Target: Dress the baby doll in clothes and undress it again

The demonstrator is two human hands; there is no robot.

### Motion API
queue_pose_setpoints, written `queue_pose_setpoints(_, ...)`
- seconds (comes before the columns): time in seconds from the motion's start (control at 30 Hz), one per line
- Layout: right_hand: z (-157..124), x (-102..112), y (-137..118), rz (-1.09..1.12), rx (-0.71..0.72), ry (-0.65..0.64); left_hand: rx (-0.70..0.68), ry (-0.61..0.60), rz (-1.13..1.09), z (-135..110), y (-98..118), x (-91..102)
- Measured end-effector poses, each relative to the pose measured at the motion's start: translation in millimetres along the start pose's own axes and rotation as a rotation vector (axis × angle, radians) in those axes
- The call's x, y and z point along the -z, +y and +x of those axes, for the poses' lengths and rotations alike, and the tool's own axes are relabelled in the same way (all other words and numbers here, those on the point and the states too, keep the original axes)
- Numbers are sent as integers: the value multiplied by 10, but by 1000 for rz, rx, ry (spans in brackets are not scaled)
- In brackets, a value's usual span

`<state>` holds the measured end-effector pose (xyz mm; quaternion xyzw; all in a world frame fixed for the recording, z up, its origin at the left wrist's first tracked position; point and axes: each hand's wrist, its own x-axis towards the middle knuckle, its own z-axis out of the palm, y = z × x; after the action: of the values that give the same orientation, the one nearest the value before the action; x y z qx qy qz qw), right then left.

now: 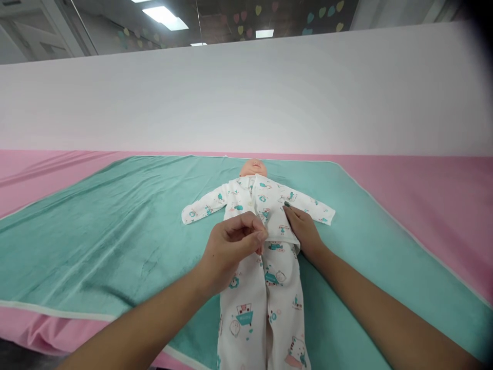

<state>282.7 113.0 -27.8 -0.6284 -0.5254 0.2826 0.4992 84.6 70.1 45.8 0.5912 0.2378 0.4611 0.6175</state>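
Observation:
A baby doll lies on its back, its head at the far end and its arms spread to both sides. It wears a white printed baby shirt with a front opening down the middle, and matching printed trousers. My left hand is over the shirt's lower front, thumb and fingertips pinched together; whatever they hold, if anything, is hidden. Against the right side of the shirt, below the sleeve, my right hand rests with its fingers stretched out. The trousers' lower ends run out of the picture.
Beneath the doll is a teal blanket with a pale edge, wrinkled on the left. It lies over a pink cloth. A white wall or panel stands behind, with dark glass bearing heart shapes above it.

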Motion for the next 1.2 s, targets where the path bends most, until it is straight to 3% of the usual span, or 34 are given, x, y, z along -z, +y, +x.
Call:
queue_pose_setpoints(0.5,2,5,-2,-22,8,14,-39,-38,-80,2,-36,17)
queue_pose_setpoints(0.73,-276,71,-345,14,248,138,-26,-4,-83,3,-26,3)
queue_pose_setpoints(0.83,-440,106,-536,207,237,28,-20,2,-124,11,-36,2)
queue_pose_setpoints(1.0,-582,162,-660,586,224,-320,2,-14,-197,35,-68,17)
queue_pose_setpoints(1.1,-643,174,-696,626,244,-438,-6,-39,-242,44,-87,27)
queue_pose_setpoints(1.2,-708,157,-745,562,272,-468,2,-52,-247,44,-94,29)
